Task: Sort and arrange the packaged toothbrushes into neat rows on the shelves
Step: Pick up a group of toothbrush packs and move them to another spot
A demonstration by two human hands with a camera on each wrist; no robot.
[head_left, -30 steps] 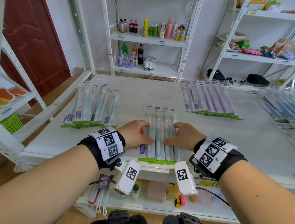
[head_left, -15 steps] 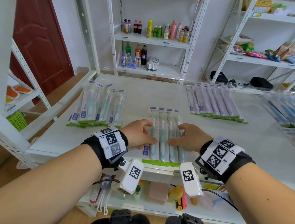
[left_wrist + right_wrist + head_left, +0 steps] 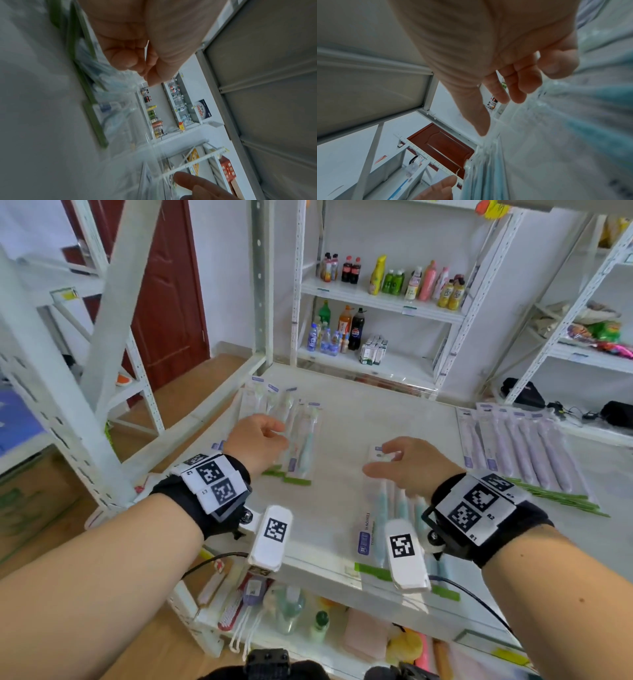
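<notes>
Mostly toothbrush packs on shelf

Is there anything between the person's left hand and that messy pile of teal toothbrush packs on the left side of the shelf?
Nothing visible. The left hand is already over the fanned pile of teal toothbrush packs, fingers loosely curled and holding nothing. The bare white shelf around it is unobstructed. Whether the fingers already touch the packs is too blurred to tell.

Reddish-brown door: stood far left, beyond the hands. Drink bottles: lined the upper back shelf, ahead of the hands. More bottles and small cartons: shelf below. Black bags: far right. Snack packets: right-hand rack. Brush, bottles: lower shelf beneath the hands.
</notes>
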